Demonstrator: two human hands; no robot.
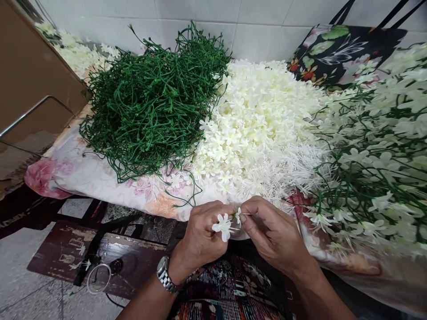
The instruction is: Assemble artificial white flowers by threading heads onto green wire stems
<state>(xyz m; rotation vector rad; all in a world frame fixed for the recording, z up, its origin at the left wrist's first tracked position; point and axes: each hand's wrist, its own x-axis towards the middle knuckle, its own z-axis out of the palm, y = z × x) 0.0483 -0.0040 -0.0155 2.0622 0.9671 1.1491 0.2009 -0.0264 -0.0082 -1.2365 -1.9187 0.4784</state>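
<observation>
- At six o'clock, my left hand (204, 232) grips two white flowers (223, 227).
- Beside it, my right hand (274, 231) pinches a fine white strand (248, 214).
- Eleven o'clock from my hands: heaped green stems (150, 106).

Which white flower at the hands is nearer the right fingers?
The edge-on white flower at the right hand; the wide-open white flower sits by the left hand.

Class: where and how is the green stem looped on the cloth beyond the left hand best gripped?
Probably pinch its outward bend, coming from the person's side: the thin green stem curves out onto the cloth there, away from the tangled green pile.
</observation>
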